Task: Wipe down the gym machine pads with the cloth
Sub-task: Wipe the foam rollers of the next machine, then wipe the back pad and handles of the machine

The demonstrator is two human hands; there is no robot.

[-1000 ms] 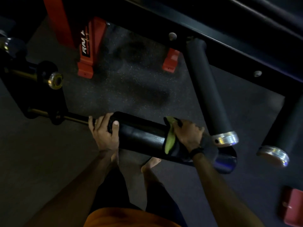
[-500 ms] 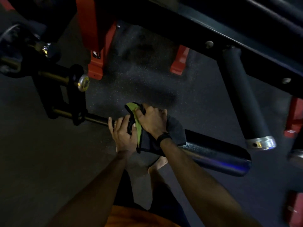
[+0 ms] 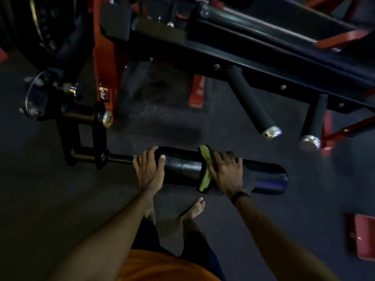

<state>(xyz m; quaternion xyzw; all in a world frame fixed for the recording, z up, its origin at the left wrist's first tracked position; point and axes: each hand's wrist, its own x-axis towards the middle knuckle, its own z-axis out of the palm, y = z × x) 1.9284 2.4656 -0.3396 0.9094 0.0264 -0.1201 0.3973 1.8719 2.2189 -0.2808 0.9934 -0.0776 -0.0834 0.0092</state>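
A long black roller pad (image 3: 182,168) lies horizontally on its bar in the middle of the head view. My left hand (image 3: 149,169) grips the pad's left end, fingers over the top and thumb on the near side. A dark cloth with a yellow-green edge (image 3: 205,171) is wrapped over the pad's middle. My right hand (image 3: 228,172) presses the cloth onto the pad with its fingers spread and curved over the top. The pad's right end (image 3: 272,178) is bare and shiny.
Two smaller black rollers (image 3: 250,103) (image 3: 314,118) with chrome end caps hang from the black frame (image 3: 243,55) at the back right. Red machine uprights (image 3: 104,49) stand behind, a weight-plate holder (image 3: 38,98) to the left. My bare foot (image 3: 194,208) stands under the pad on the rubber floor.
My right hand has slid the cloth rightward along the pad, away from my left hand. Half a second ago both hands met at the pad's left end. The camera has tilted up.
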